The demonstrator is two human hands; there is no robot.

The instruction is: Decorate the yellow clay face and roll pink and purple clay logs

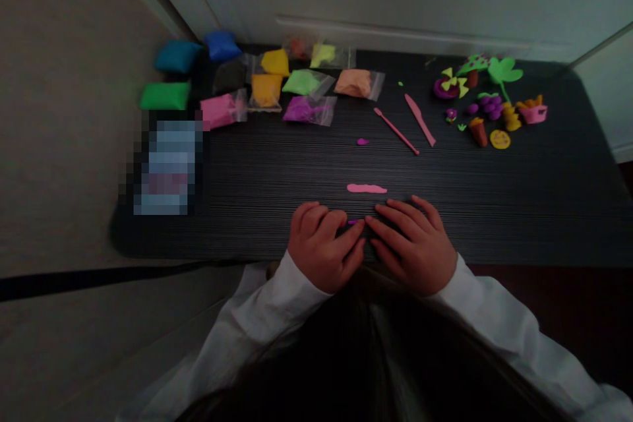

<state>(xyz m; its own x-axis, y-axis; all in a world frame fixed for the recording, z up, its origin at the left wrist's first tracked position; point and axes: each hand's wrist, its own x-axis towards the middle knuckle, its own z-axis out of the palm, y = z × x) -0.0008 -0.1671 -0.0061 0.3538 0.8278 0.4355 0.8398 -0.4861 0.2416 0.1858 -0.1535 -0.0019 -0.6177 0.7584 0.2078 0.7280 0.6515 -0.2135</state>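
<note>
A thin strip of purple clay (pixel 353 221) lies on the dark table near its front edge, partly hidden by fingertips. My left hand (pixel 324 244) has most of its fingers curled, and its index finger reaches the strip. From the other side, my right hand (pixel 415 241) rests with fingers stretched and spread, its index fingertip touching the strip's right end. Just beyond both hands lies a flat, wavy-edged strip of pink clay (pixel 366 188). Farther back is a small purple clay piece (pixel 362 142).
Pink modelling tools, a stick (pixel 396 131) and a knife (pixel 420 120), lie behind the right hand. Clay bags, including an orange one (pixel 266 90), crowd the back left. Finished clay figures, among them a pink basket (pixel 535 113), stand back right. A pixelated object (pixel 168 168) is at left.
</note>
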